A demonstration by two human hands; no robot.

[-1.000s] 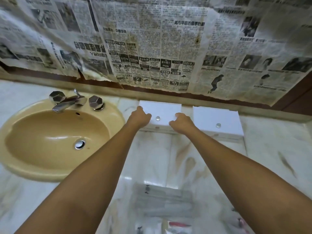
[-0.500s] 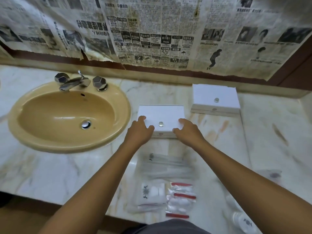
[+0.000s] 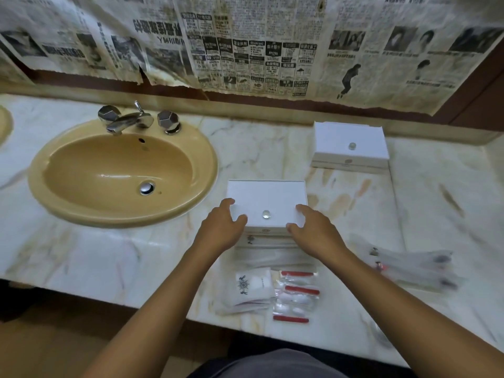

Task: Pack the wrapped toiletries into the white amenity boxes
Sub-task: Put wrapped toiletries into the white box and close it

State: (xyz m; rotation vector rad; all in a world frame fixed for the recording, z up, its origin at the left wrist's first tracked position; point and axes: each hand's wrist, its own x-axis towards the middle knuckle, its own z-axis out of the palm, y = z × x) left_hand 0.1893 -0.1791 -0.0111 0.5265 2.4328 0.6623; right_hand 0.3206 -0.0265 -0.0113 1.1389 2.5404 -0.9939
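A white amenity box [image 3: 266, 199] with a small clear knob on its lid sits on the marble counter in front of me. My left hand [image 3: 221, 227] grips its near left corner and my right hand [image 3: 313, 230] grips its near right corner. A second white box [image 3: 350, 144] stands closed at the back right. Wrapped toiletries lie near the counter's front edge: a white sachet pack [image 3: 252, 286], red-banded clear packets [image 3: 297, 296], long clear wrapped items [image 3: 268, 255] just behind them, and more clear-wrapped items [image 3: 414, 266] to the right.
A tan oval sink [image 3: 122, 173] with a chrome faucet [image 3: 131, 121] fills the left of the marble counter [image 3: 81, 257]. Newspaper sheets [image 3: 245, 45] cover the wall behind. The counter's front edge runs just below the toiletries.
Both hands have pulled the box from the back wall toward me, to just behind the wrapped items. The view has tilted down, bringing the toiletries into sight.
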